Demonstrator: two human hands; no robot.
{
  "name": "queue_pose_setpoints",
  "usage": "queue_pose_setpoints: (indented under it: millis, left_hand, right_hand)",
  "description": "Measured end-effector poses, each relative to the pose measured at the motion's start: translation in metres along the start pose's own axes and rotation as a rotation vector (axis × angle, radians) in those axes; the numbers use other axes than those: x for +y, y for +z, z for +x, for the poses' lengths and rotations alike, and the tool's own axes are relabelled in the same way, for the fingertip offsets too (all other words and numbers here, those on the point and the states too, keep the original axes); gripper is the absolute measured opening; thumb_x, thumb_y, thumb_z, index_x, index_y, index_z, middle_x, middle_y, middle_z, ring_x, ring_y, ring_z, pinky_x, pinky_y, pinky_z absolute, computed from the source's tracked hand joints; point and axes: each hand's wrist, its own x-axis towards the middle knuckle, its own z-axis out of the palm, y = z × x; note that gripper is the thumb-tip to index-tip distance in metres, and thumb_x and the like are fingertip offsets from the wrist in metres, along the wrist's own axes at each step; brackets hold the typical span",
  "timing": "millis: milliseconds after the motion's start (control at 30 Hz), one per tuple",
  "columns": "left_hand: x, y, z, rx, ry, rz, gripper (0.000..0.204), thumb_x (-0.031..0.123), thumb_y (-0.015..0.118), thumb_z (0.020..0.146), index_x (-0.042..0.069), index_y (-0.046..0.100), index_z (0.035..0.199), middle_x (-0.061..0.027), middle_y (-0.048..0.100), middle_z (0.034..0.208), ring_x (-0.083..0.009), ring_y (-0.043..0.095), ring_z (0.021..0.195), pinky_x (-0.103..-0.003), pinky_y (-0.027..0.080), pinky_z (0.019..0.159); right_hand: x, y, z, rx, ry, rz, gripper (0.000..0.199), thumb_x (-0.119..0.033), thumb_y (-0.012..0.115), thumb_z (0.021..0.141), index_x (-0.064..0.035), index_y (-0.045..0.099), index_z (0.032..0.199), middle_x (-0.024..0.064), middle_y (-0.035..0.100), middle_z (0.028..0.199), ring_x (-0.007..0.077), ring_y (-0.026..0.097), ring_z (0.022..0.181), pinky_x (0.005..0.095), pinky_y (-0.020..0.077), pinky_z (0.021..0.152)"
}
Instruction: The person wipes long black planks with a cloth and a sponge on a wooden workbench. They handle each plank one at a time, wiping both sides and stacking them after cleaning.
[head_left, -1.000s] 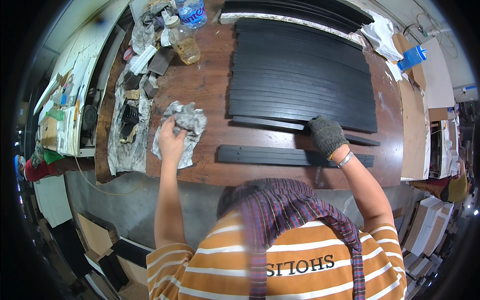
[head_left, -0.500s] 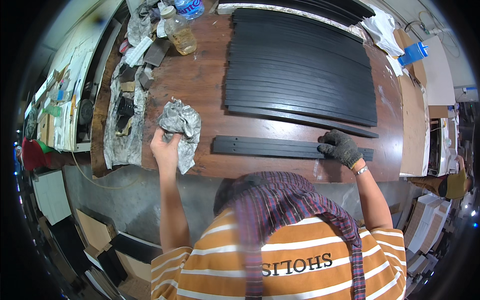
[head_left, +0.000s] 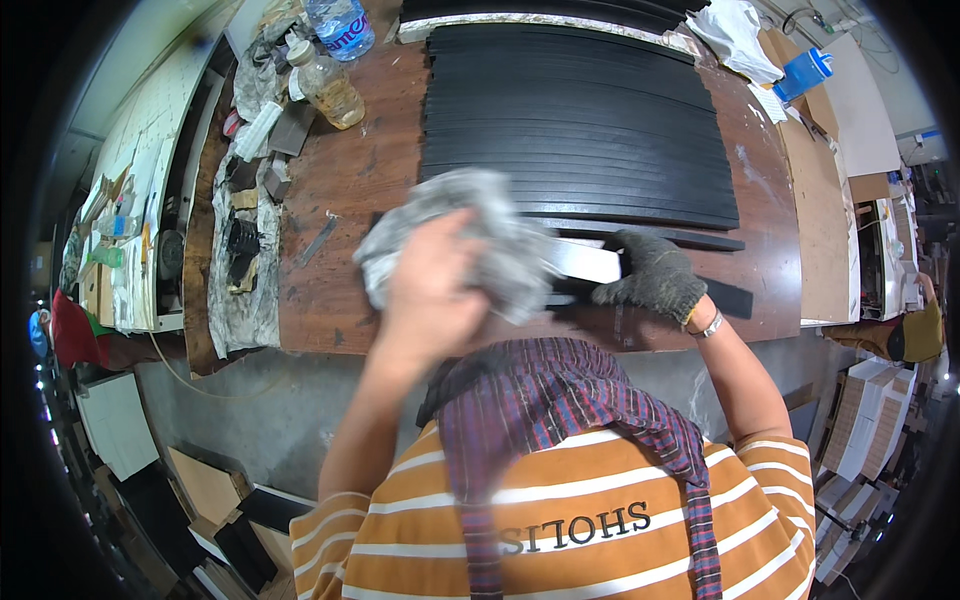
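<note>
My left hand (head_left: 435,290), bare and smeared by motion, is closed on a crumpled grey-stained rag (head_left: 490,200). The rag lies over the left part of a black slat (head_left: 735,302) near the table's front edge and hides much of it. My right hand (head_left: 652,278), in a dark knit glove, grips the slat right of the rag. Between rag and glove, a bright white patch shows on the slat, which looks tilted. Just beyond it lies another loose black slat (head_left: 690,235). Farther back, several black slats (head_left: 570,120) lie side by side.
On the brown table (head_left: 335,180), a jar of yellowish liquid (head_left: 335,98) and a water bottle (head_left: 340,28) stand back left. A stained cloth (head_left: 262,310) carries dark blocks along the left edge. A thin grey strip (head_left: 318,240) lies nearby. A blue bottle (head_left: 803,75) sits back right.
My left hand has brought the rag rightward from the bare table onto the slat. My gloved right hand has shifted slightly left and now grips the slat, which has tilted. The view has shifted slightly.
</note>
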Motion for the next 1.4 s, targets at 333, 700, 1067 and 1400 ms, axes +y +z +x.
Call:
queue_pose_setpoints:
  millis: [333,700,1067,1400]
  left_hand:
    - [-0.103,-0.004,0.02,-0.127,0.272,0.586,0.054,-0.002,0.066,0.071,0.016,0.065,0.122,-0.0065,0.064,0.134,-0.0278,0.064,0.116,-0.046,0.049,0.102]
    - [0.021,-0.004,0.049,-0.039,0.363,0.184,0.047,0.002,0.061,0.078,0.021,0.071,0.12,-0.0121,0.064,0.131,-0.0321,0.061,0.12,-0.05,0.047,0.103]
    - [-0.141,-0.074,0.027,0.356,-0.529,-0.318,0.026,-0.003,0.057,0.09,-0.001,0.068,0.113,-0.0111,0.073,0.1,-0.0161,0.068,0.092,-0.032,0.054,0.084]
    - [-0.097,-0.014,0.02,0.296,-0.346,-0.442,0.041,-0.002,0.07,0.084,0.0,0.063,0.124,-0.0112,0.064,0.123,-0.0214,0.063,0.112,-0.035,0.052,0.099]
  right_hand:
    - [-0.022,-0.002,-0.07,0.112,-0.015,-0.071,0.048,-0.037,0.078,0.072,-0.0082,0.069,0.109,0.0157,0.071,0.096,0.0345,0.069,0.089,0.043,0.0546,0.079]
    - [-0.037,0.013,-0.065,0.224,0.099,0.006,0.045,-0.03,0.08,0.07,-0.0047,0.069,0.106,0.019,0.07,0.091,0.0393,0.068,0.086,0.0438,0.0544,0.076]
    - [-0.049,0.026,-0.116,0.243,0.164,0.119,0.04,-0.041,0.08,0.073,-0.0086,0.07,0.094,0.0159,0.07,0.084,0.0364,0.069,0.076,0.0442,0.0539,0.069]
    - [-0.052,0.044,-0.12,0.139,0.144,0.076,0.048,-0.046,0.08,0.073,-0.0095,0.07,0.101,0.0147,0.071,0.087,0.0348,0.07,0.081,0.042,0.0534,0.072]
